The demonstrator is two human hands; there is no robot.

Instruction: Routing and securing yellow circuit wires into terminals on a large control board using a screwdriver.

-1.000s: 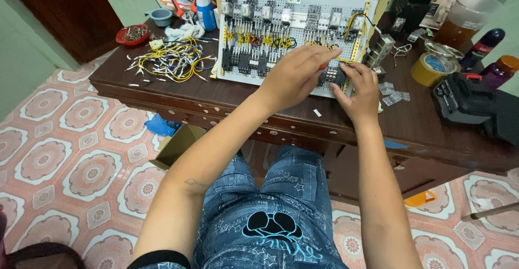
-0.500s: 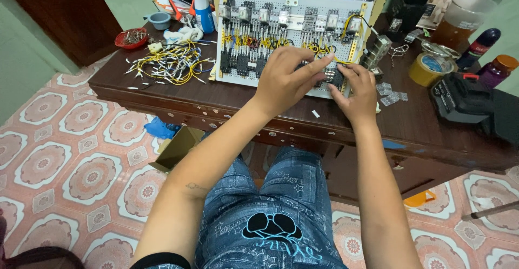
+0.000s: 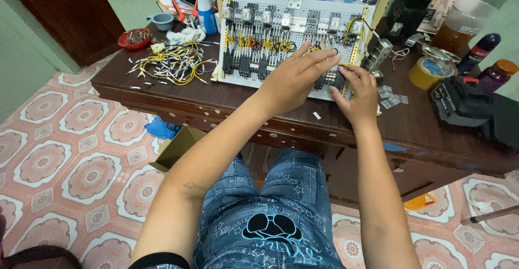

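Wood desk (image 3: pixel 216 104) — panel (image 3: pixel 270 37) under both hands

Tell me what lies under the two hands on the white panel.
Both the left hand and right hand rest on the lower right of the white perforated panel, over black terminal blocks. What the fingers touch or grip is covered by the hands.

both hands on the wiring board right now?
Yes. The left hand lies flat across the wiring board, and the right hand touches its lower right corner.
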